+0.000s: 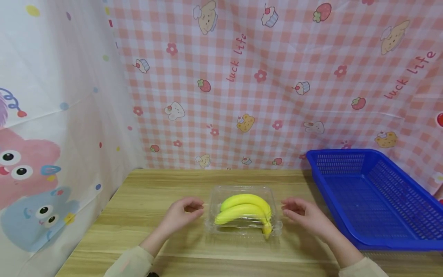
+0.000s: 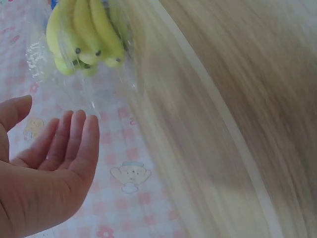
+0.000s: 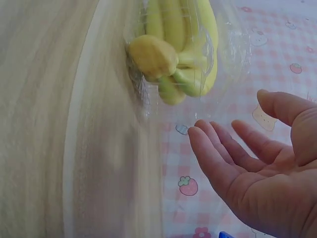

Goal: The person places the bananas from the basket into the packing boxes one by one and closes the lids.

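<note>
A clear plastic clamshell box [image 1: 242, 189] rests on the wooden table, with a bunch of yellow bananas [image 1: 243, 211] inside it. The stem end of the bunch points toward the front right corner of the box. My left hand [image 1: 185, 211] is just off the box's left side, thumb and fingers spread apart with nothing between them. Mirroring it, my right hand [image 1: 302, 213] is beside the box's right side, its fingers relaxed and holding nothing. Both wrist views show the bananas through the clear plastic, past the fingertips of each hand.
On the right stands a large blue plastic basket [image 1: 340, 207] with mesh walls, close to my right forearm. A pink checked cloth [image 1: 221, 96] hangs behind the wooden table [image 1: 149, 184]. Another printed white cloth [image 1: 79, 127] hangs along the left side.
</note>
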Tool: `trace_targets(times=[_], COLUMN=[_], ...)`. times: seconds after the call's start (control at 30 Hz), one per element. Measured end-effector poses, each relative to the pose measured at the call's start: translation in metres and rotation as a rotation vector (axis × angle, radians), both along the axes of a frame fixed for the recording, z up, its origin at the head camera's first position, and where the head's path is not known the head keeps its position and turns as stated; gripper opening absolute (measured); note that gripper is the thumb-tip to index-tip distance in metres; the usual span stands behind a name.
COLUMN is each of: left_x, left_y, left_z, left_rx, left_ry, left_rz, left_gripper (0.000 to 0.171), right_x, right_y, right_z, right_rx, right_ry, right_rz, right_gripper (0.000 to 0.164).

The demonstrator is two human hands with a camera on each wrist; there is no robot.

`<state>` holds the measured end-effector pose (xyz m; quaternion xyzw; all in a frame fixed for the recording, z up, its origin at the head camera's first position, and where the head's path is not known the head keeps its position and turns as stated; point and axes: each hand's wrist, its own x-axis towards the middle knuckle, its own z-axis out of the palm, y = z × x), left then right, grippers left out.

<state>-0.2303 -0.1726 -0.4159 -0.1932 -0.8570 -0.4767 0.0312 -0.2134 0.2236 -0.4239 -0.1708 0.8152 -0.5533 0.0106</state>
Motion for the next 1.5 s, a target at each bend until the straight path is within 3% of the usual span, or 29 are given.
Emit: trace_targets(times=[0.27, 0.6, 0.8, 1.0, 1.5], left_x=[0.007, 0.010, 0.011, 0.012, 0.013], left_y=[0.002, 0.007, 0.010, 0.014, 0.017], left_z=[0.003, -0.004, -0.008, -0.011, -0.015], left_rx=[0.232, 0.370, 0.440, 0.462, 0.536], left_ry=[-0.345, -0.538, -0.588, -0.599, -0.635], left_rz=[0.012, -0.033, -0.054, -0.029, -0.036], left_gripper=[0.054, 0.063, 0.062, 0.061, 0.053], right_x=[0.005, 0.008, 0.010, 0.011, 0.013], right_y=[-0.001, -0.005, -0.008, -0.011, -0.015], right_z=[-0.002, -0.009, -0.010, -0.011, -0.020], right_rx=[-0.169, -0.217, -0.264, -0.278, -0.329], right_ry=[-0.207, -0.317, -0.373, -0.393, -0.455], right_rz=[0.058, 0.108, 0.115, 0.115, 0.152], right_gripper=[0.060, 0.070, 0.073, 0.071, 0.067])
